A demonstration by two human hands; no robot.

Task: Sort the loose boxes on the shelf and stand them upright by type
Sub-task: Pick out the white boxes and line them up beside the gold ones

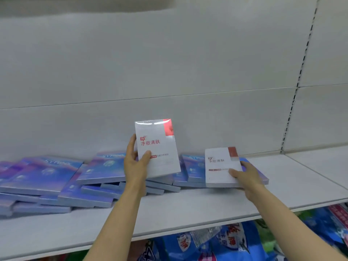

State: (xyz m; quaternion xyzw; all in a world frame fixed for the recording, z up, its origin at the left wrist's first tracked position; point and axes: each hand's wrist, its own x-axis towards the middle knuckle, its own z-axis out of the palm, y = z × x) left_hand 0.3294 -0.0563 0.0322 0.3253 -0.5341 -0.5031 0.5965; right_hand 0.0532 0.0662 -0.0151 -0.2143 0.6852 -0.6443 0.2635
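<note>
Lower shelf goods (216, 243): blue plastic packs with white and red Chinese print, along the bottom edge of the frame below the white shelf (169, 210); the print is too cut off to read.
Left hand (134, 162): centre of the frame, thumb on the front and fingers curled behind the left edge, gripping the raised white box.
Raised white box (157, 147): held nearly upright, tilted slightly, above the pile at centre; glossy film wrap, white face, pink-red block in its upper right corner.
Raised box writing: red characters 净痘清肤 beside a small red logo; a smaller red-and-grey line lower down is too blurred to read.
Right hand (246, 175): right of centre, thumb on top and fingers curled under the right edge, gripping the second white box.
Second white box (222, 166): lying flat on the blue boxes at right of centre; same white face, darker red corner block, same four red characters, fainter.
Blue-purple boxes (43, 172): flat, thin, iridescent, heaped and overlapping across the left and middle of the shelf, none upright.
Blue box writing: pale letters starting "SY"; the remainder is blurred.
Back panel (169, 63): plain grey-white, filling the upper frame, with a slotted upright at the right.
</note>
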